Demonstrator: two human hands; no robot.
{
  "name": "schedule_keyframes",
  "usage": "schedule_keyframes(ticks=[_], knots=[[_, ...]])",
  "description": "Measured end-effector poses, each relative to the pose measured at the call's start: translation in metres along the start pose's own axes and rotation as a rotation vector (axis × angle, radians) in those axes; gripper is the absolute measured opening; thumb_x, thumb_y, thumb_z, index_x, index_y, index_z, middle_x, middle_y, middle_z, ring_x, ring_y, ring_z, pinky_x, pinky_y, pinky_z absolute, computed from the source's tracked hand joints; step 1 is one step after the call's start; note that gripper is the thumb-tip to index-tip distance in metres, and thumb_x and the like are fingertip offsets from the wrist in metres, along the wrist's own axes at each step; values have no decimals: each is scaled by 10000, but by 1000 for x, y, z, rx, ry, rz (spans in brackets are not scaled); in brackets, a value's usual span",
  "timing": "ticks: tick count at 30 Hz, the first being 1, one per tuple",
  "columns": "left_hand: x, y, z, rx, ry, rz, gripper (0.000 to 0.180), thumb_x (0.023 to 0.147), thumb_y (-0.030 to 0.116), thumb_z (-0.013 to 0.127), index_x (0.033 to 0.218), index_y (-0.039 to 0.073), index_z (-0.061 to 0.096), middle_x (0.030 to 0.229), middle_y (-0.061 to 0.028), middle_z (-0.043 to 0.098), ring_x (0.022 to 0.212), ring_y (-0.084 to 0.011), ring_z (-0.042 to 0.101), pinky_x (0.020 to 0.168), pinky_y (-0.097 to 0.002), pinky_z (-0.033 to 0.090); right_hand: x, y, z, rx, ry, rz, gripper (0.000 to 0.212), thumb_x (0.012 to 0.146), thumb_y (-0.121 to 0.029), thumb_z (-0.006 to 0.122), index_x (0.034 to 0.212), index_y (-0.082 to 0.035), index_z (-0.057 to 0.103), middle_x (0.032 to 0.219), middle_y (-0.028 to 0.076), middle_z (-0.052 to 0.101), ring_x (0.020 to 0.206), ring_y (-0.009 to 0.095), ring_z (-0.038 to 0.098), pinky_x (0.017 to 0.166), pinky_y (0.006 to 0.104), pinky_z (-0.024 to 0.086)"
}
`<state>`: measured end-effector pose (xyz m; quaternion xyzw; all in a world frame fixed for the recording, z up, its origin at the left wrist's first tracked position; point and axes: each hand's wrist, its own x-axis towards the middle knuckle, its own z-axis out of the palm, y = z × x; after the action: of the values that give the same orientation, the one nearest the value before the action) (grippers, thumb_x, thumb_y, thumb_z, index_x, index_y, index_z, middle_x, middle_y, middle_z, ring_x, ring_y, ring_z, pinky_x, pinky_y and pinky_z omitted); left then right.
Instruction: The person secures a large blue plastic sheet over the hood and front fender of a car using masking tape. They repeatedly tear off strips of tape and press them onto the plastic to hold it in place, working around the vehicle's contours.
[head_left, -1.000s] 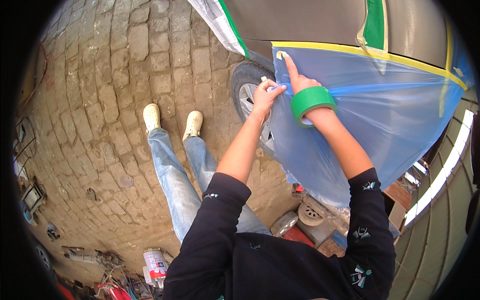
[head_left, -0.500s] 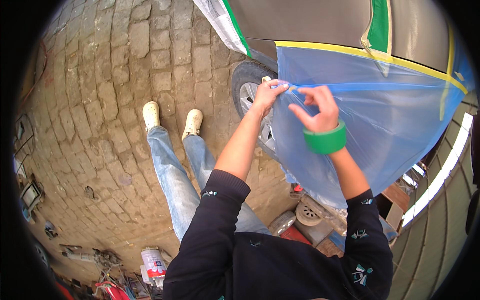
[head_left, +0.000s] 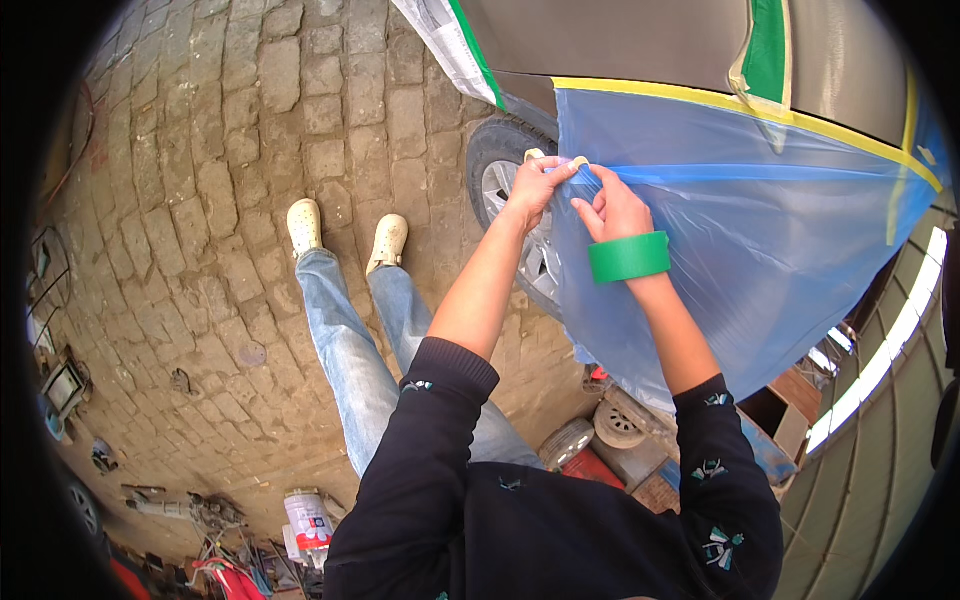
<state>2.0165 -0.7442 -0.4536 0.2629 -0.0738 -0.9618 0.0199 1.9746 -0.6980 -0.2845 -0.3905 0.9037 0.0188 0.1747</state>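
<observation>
Blue plastic sheeting (head_left: pixel 690 260) hangs from yellow masking tape (head_left: pixel 700 95) along the side of a grey car (head_left: pixel 630 40). My left hand (head_left: pixel 534 190) is closed, pinching the sheet near its upper left part, in front of the wheel (head_left: pixel 497 187). A small pale piece (head_left: pixel 580 162), perhaps tape, shows at its thumb tip; another pale bit pokes out behind its fingers. Just right of it, my right hand (head_left: pixel 615 212) has its index finger against the sheet by the pale piece, thumb apart from the fingers. A green tape roll (head_left: pixel 630 258) circles my right wrist.
Cobblestones (head_left: pixel 230 230) cover the ground under my pale clogs (head_left: pixel 388 240). A green tape strip (head_left: pixel 767 50) runs up the car. Behind me lie a loose wheel cover (head_left: pixel 618 425), a white-and-red bucket (head_left: pixel 308 518) and assorted clutter. A ribbed wall (head_left: pixel 880 400) stands at right.
My right hand has moved a little left and closer to my left hand, its index finger now at the sheet. The tape roll on that wrist has shifted with it. My left hand has hardly moved.
</observation>
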Motion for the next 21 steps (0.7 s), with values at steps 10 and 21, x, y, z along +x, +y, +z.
schedule_keyframes(ticks=[10,21], knots=[[-2,1,2,29,8,21,137,901,167,709,972,50,705,894,-31,703,793,-100,632,725,-264,514,32,-11,-4,-381,141,-407,155,744,-139,700,824,-93,575,870,70,510,863,276,530,727,395,441],[0,-1,-3,11,1,-10,138,889,183,725,952,61,717,878,-30,710,777,-109,645,714,-268,530,54,-11,4,-621,179,-428,110,717,-170,628,764,-93,564,889,73,497,909,254,506,778,368,406]])
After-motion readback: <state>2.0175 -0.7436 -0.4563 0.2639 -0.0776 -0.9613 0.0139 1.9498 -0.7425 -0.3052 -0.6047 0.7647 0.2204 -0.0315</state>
